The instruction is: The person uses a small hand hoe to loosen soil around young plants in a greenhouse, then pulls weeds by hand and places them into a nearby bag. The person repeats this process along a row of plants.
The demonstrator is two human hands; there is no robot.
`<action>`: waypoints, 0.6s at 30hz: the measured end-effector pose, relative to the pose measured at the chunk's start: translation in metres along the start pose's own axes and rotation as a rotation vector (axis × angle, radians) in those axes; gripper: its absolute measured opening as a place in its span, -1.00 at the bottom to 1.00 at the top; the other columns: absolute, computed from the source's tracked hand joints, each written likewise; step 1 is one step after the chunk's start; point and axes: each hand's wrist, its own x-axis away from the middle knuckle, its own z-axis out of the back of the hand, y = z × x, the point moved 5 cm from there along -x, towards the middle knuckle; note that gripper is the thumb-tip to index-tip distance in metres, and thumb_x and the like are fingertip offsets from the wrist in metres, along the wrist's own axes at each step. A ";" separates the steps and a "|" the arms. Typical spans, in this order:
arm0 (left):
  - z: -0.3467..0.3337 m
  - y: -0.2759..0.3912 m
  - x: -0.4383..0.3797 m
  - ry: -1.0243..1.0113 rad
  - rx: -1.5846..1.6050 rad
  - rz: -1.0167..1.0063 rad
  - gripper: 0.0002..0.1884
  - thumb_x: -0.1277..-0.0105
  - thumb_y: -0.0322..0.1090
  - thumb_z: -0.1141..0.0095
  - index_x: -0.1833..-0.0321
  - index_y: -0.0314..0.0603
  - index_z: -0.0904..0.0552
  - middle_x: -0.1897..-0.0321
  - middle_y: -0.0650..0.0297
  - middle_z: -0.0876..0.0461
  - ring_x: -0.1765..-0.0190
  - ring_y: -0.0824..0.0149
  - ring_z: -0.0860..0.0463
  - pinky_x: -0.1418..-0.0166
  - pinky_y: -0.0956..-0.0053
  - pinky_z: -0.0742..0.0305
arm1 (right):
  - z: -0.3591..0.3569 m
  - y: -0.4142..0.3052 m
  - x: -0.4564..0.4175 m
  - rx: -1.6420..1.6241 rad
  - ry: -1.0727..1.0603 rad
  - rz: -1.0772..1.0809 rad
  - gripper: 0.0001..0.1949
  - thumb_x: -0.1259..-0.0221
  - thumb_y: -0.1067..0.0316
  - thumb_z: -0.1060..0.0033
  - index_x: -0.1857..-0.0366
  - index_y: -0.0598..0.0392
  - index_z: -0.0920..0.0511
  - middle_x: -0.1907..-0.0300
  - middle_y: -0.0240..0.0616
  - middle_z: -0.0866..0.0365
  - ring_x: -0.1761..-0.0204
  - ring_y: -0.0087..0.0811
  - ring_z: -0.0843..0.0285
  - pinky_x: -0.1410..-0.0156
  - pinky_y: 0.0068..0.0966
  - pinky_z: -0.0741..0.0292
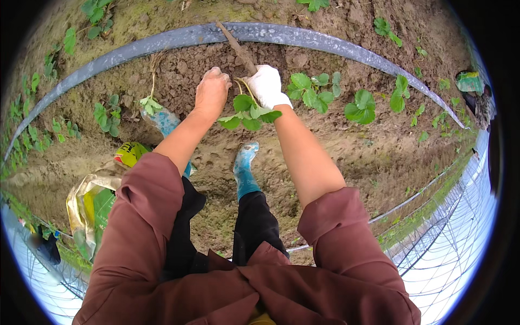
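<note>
My right hand point(266, 85), in a white glove, is closed around a stick-like tool point(239, 48) that slants up across the grey hose. Stems of a leafy strawberry seedling point(250, 113) rise to the same glove, and its leaves hang over my wrist side. My bare left hand point(213, 90) is just left of the seedling, fingers curled; whether it pinches anything is hidden. Left of it, an uprooted seedling point(151, 103) lies on the soil with its roots pointing away. Planted strawberry seedlings point(313, 91) stand in the bed to the right.
A flat grey hose point(284, 34) runs along the soil bed. My blue boots point(245, 166) stand at the bed's near side. An open sack point(87, 199) sits at lower left beside a yellow-green bag point(131, 153). Another person point(46, 245) is far left; a green bag point(469, 81) lies far right.
</note>
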 end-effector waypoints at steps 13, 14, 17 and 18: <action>0.055 -0.006 0.007 -0.023 0.323 0.273 -0.80 -0.06 -0.46 0.00 0.24 -0.24 -0.58 0.26 0.10 -0.56 0.15 0.15 -0.52 0.05 0.36 -0.40 | -0.008 0.007 0.007 -0.172 -0.087 0.041 -0.75 0.18 0.29 -0.13 0.35 0.12 -0.54 0.40 -0.03 -0.53 0.29 -0.09 -0.48 0.18 -0.35 -0.41; 0.066 -0.005 0.015 -0.047 0.355 0.387 -0.82 -0.07 -0.44 0.01 0.27 -0.25 -0.59 0.25 0.10 -0.56 0.17 0.13 -0.54 0.05 0.39 -0.40 | -0.007 0.005 0.012 -0.105 -0.037 0.052 -0.77 0.18 0.29 -0.13 0.38 0.12 -0.54 0.41 -0.03 -0.53 0.29 -0.09 -0.49 0.18 -0.35 -0.42; 0.106 0.009 0.035 -0.056 0.427 0.507 -0.82 -0.06 -0.45 -0.01 0.27 -0.25 -0.58 0.33 0.13 -0.59 0.31 0.29 -0.57 0.16 0.51 -0.41 | 0.002 -0.013 0.015 0.082 0.049 0.064 -0.86 0.14 0.30 -0.06 0.50 0.09 -0.54 0.46 -0.06 -0.53 0.30 -0.10 -0.49 0.20 -0.32 -0.42; 0.115 0.014 0.045 -0.024 0.554 0.557 -0.82 -0.06 -0.45 -0.01 0.26 -0.28 -0.58 0.37 0.15 -0.59 0.35 0.35 -0.56 0.20 0.56 -0.41 | 0.001 -0.012 0.013 0.087 0.100 0.064 -0.87 0.12 0.30 -0.04 0.52 0.08 -0.54 0.46 -0.06 -0.53 0.31 -0.10 -0.49 0.20 -0.31 -0.42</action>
